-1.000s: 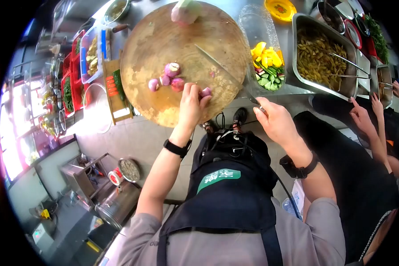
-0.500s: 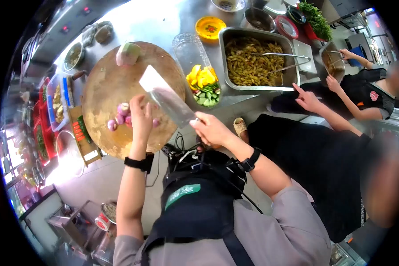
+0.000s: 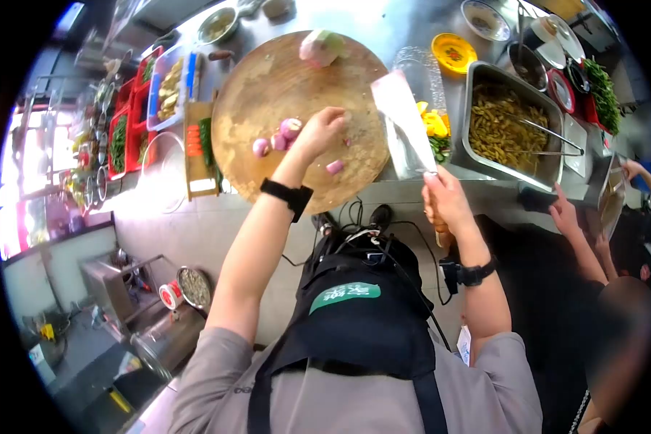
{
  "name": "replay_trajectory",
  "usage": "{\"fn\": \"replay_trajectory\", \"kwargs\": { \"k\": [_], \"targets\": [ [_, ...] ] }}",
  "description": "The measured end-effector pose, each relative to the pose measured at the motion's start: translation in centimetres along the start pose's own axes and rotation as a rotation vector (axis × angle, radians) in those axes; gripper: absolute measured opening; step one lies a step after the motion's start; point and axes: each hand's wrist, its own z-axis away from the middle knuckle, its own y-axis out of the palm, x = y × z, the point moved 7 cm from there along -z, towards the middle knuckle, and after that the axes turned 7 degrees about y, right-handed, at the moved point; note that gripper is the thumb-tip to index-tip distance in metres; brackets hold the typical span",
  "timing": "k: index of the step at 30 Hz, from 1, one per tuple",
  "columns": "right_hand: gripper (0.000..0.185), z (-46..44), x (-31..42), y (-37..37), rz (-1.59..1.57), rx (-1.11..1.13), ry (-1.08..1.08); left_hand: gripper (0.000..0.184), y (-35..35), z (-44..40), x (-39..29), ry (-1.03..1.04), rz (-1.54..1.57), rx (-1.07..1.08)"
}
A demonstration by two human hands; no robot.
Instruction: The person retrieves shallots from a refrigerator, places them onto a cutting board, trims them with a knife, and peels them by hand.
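My right hand grips the handle of a cleaver. Its broad blade points up and away, over the container of cut vegetables beside the round wooden board. Above the board is my left hand, its fingers curled together; whether something small is between them I cannot make out. Small purple onions lie just left of that hand, partly behind it. A single onion piece rests nearer the board's front edge. At the board's far side sits a large pale green and pink vegetable.
Right of the board are a clear container with yellow and green pieces, a yellow plate and a metal tray of food with tongs. A co-worker's hand is near the tray. Red baskets stand left.
My left hand has moved further over the board, away from the single onion piece. The cleaver, earlier low over the board, has swung up and right, off it. The camera view has shifted.
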Motion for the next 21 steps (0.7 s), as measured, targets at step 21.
{"fn": "replay_trajectory", "kwargs": {
  "k": [21],
  "targets": [
    [0.027, 0.8, 3.1, 2.3, 0.845, -0.113, -0.334, 0.035, -0.2, 11.8, 5.4, -0.091, 0.75, -0.073]
  ]
}}
